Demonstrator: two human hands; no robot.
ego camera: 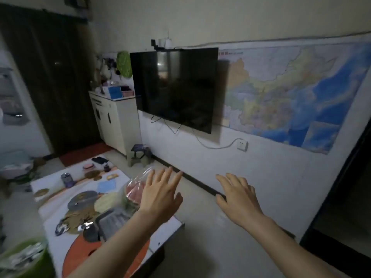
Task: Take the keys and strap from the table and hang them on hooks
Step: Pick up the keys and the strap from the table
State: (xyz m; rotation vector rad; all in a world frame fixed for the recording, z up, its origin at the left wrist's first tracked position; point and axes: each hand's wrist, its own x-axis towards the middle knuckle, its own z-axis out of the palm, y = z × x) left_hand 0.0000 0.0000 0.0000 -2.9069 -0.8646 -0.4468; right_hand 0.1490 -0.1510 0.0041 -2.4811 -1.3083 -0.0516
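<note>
My left hand [160, 194] is stretched out flat with fingers apart over the right edge of the low table [60, 235], holding nothing. My right hand [237, 197] is held out over the floor to the right of the table, fingers apart and empty too. Hooks [109, 61] with small things hanging from them are on the far wall, left of the television and above a white cabinet. The table carries a cluttered, blurred spread; I cannot pick out the keys or the strap on it.
On the table lie a clear bag with red food [133, 190], a dark tray [113, 221], a can [67, 179], a phone [99, 159] and a green tub [24, 257]. A television [174, 87] and a map [291, 91] hang on the wall. A small stool [140, 154] stands by the white cabinet [115, 121].
</note>
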